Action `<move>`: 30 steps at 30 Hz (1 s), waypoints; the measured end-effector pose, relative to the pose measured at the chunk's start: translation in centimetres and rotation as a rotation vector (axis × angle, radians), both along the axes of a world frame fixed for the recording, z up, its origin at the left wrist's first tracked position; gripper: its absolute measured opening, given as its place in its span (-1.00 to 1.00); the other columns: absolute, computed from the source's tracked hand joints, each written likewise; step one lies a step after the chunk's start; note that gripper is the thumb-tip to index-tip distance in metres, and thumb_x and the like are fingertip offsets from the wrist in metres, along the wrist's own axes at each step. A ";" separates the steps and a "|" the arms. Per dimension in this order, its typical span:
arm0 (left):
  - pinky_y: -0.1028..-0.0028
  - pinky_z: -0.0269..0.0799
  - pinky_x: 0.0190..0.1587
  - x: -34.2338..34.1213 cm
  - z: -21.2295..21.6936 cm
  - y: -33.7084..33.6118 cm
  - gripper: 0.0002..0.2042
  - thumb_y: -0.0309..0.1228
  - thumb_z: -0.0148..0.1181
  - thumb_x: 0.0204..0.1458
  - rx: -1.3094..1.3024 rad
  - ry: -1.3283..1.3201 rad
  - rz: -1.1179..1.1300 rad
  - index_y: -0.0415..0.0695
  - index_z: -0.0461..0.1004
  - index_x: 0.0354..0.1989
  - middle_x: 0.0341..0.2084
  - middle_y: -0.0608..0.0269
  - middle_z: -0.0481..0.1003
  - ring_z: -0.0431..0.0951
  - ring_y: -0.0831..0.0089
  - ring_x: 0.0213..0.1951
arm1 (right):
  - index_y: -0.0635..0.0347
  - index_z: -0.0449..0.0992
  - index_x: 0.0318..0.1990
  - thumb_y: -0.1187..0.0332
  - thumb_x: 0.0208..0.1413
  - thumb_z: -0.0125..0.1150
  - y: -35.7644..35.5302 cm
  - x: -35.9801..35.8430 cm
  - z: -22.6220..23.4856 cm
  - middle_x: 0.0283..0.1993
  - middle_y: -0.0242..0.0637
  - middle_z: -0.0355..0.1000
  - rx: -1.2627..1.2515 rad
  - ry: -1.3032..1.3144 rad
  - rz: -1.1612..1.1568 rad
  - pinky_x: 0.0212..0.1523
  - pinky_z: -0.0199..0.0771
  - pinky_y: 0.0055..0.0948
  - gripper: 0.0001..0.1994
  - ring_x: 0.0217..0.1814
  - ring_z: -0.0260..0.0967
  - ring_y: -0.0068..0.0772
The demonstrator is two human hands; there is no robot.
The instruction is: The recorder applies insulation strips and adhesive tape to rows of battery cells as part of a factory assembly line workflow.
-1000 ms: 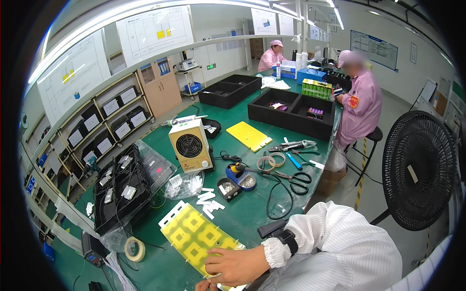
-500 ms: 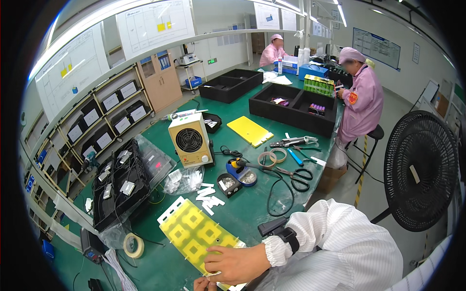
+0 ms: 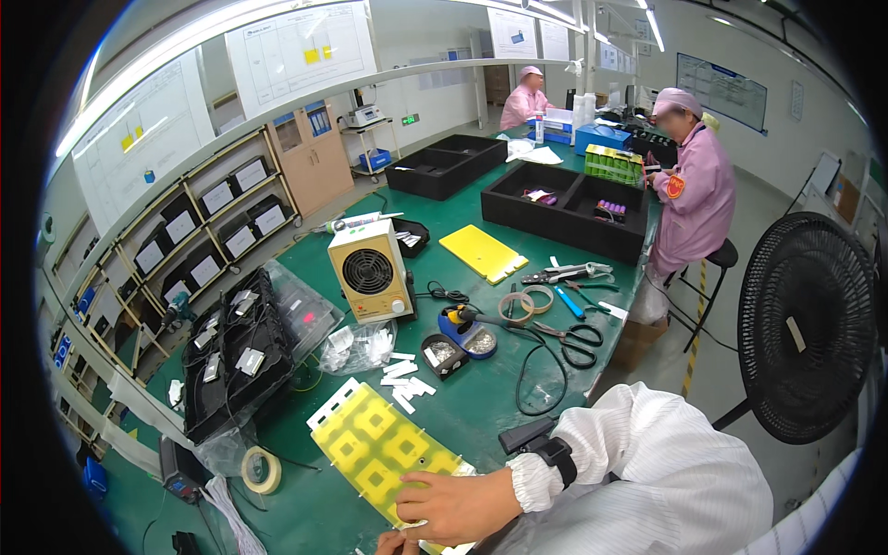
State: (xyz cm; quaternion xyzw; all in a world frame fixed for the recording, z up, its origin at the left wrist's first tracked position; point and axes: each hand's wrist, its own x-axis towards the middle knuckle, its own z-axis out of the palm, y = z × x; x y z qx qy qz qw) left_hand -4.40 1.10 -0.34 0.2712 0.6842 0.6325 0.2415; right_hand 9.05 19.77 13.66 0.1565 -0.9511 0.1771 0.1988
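Your right hand (image 3: 455, 507) lies palm-down over the near end of the yellow panel (image 3: 377, 435), fingers bent; can't tell whether they're clamped on anything. Your left hand (image 3: 398, 543) is mostly cut off at the bottom of the view, fingertips just beside the right's; can't tell there either whether they're together or apart. Panel is at the counter's (image 3: 486, 393) near edge, slanting away to the left, square outlines on its face, white strip along its far end. Left of it on the counter: a tape roll (image 3: 275, 478) and a white wire bundle (image 3: 230, 520). Loose white strips (image 3: 403, 378) just past the panel's far end. Beyond those, a clear bag (image 3: 356, 348) of white pieces, with an open black case (image 3: 227, 365) toward the counter's left edge. Blue soldering-iron stand (image 3: 479, 344) mid-counter, scissors (image 3: 578, 344) near the right edge. Cream blower box (image 3: 372, 275) stands upright behind the bag. Farther on, a plain yellow plate (image 3: 482, 252) lies flat, pliers (image 3: 578, 273) to its right. Black divided tray (image 3: 566, 215) past that, along the right edge, co-worker in pink (image 3: 696, 199) beside it.
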 end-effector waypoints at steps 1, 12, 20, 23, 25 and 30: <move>0.62 0.37 -0.23 0.0 0.2 0.0 -0.88 -0.57 0.26 0.09 0.000 0.008 0.006 -0.40 0.55 -0.25 -0.28 0.26 0.52 0.46 0.56 -0.27 | 0.19 0.47 -0.05 0.32 0.06 0.19 0.2 0.2 0.5 -0.13 -0.22 0.28 0.021 -0.022 0.002 0.32 0.08 0.04 -0.70 0.13 0.21 -0.14; 0.27 0.40 -0.17 4.6 -1.4 1.2 -0.79 -0.47 0.24 0.05 0.117 0.498 0.101 -0.18 0.55 -0.13 -0.25 0.08 0.49 0.49 0.12 -0.19 | 0.01 0.58 -0.08 0.27 -0.20 0.30 -0.2 0.4 1.1 -0.28 -0.19 0.28 0.077 -0.117 -0.035 0.19 0.10 0.27 -0.59 -0.07 0.28 -0.10; 0.23 0.36 -0.27 5.4 4.6 -0.8 -0.76 -0.34 0.15 0.19 0.070 0.605 0.129 -0.23 0.58 -0.09 -0.35 0.08 0.49 0.48 0.13 -0.31 | 0.23 0.52 -0.02 0.28 0.15 0.16 -1.3 -1.8 5.5 -0.07 -0.11 0.37 0.110 -0.243 0.148 0.16 0.10 0.01 -0.70 0.07 0.24 -0.01; 0.25 0.36 -0.29 5.4 5.0 -0.3 -0.80 -0.38 0.15 0.18 0.098 0.560 0.139 -0.23 0.59 -0.15 -0.37 0.07 0.49 0.48 0.14 -0.32 | 0.23 0.52 -0.01 0.29 0.14 0.16 -1.1 -1.5 5.6 -0.07 -0.11 0.37 0.093 -0.246 0.125 0.17 0.10 0.01 -0.69 0.07 0.23 -0.01; 0.26 0.36 -0.30 5.3 5.2 -0.1 -0.80 -0.40 0.15 0.17 0.113 0.573 0.137 -0.24 0.59 -0.16 -0.40 0.08 0.49 0.48 0.14 -0.34 | 0.23 0.52 -0.01 0.29 0.14 0.16 -0.8 -1.4 5.5 -0.06 -0.11 0.37 0.095 -0.228 0.120 0.18 0.09 0.02 -0.69 0.08 0.23 -0.01; 0.27 0.35 -0.36 5.6 5.4 0.7 -0.82 -0.42 0.14 0.16 0.141 0.518 0.173 -0.26 0.59 -0.18 -0.49 0.10 0.48 0.49 0.16 -0.42 | 0.23 0.50 0.02 0.28 0.12 0.16 0.1 -1.4 4.6 -0.05 -0.10 0.36 0.085 -0.215 0.106 0.22 0.07 0.03 -0.66 0.09 0.22 0.00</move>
